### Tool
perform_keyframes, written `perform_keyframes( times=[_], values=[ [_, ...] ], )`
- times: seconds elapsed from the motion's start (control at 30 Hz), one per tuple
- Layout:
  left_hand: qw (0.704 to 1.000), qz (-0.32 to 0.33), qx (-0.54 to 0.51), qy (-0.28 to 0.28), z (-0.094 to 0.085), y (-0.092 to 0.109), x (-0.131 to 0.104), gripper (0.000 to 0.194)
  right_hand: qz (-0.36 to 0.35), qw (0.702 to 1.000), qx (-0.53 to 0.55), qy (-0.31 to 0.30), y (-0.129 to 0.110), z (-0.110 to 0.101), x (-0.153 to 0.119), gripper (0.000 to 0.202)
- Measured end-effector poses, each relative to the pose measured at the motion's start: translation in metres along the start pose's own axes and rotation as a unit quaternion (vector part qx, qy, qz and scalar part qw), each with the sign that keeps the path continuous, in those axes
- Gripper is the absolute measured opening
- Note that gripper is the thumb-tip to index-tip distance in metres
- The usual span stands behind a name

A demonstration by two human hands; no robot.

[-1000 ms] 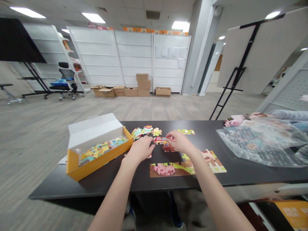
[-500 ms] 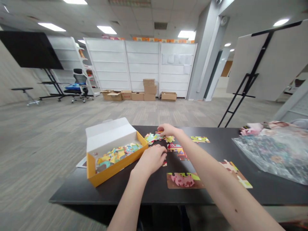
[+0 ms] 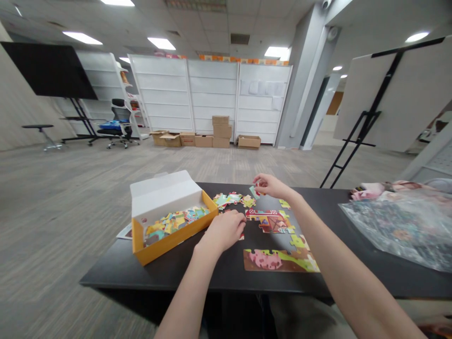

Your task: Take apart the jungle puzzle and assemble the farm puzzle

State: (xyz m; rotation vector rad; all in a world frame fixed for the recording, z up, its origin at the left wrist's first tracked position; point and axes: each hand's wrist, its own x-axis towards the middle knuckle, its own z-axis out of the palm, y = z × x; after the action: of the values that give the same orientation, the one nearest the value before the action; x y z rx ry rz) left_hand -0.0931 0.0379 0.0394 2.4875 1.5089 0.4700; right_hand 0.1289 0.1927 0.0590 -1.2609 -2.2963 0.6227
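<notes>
My right hand is raised over the far side of the table, its fingers pinching a pale green and red puzzle piece. Curled low over the table beside the yellow box is my left hand; whatever lies under its fingertips is mostly hidden, though a bit of a red and white piece shows below them. Loose puzzle pieces form a pile beyond the left hand. Between my arms sit a joined red barn section and, nearer me, a joined strip with a pink pig.
The yellow box stands at the left with its white lid raised and many pieces inside. A clear plastic bag covers the table's right side. More joined pieces lie partly under my right forearm. The black table's front edge runs below.
My right hand has moved from the loose pile to the right and lifted a puzzle piece from there. My left hand has stayed nearly in place. The view has shifted slightly.
</notes>
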Motion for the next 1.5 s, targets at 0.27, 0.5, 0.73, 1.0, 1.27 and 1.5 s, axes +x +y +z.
perform_keyframes(
  times=[0.27,0.5,0.73,1.0,1.27,1.5],
  values=[
    [1.000,0.008,0.024,-0.013,0.008,0.007,0.007,0.027,0.070,0.984,0.161,0.005,0.028,0.008,-0.044,0.023],
    [0.999,0.005,0.027,-0.022,0.016,0.009,0.022,0.027,0.106,0.961,0.240,0.087,0.044,0.029,-0.037,0.031],
    [0.998,0.044,0.036,-0.021,0.032,0.019,0.025,0.027,0.105,0.969,0.209,0.085,0.061,0.031,-0.038,0.025],
    [0.998,0.043,0.043,-0.031,0.040,0.025,0.020,0.032,0.087,0.979,0.162,0.089,0.067,0.034,-0.036,0.019],
    [0.997,0.022,0.058,-0.042,0.036,0.033,0.023,0.029,0.067,0.991,0.062,0.099,0.064,0.037,-0.039,0.007],
    [0.997,0.016,0.058,-0.040,0.035,0.037,0.022,0.028,0.038,0.997,-0.054,0.050,0.058,0.035,-0.044,0.016]
  ],
)
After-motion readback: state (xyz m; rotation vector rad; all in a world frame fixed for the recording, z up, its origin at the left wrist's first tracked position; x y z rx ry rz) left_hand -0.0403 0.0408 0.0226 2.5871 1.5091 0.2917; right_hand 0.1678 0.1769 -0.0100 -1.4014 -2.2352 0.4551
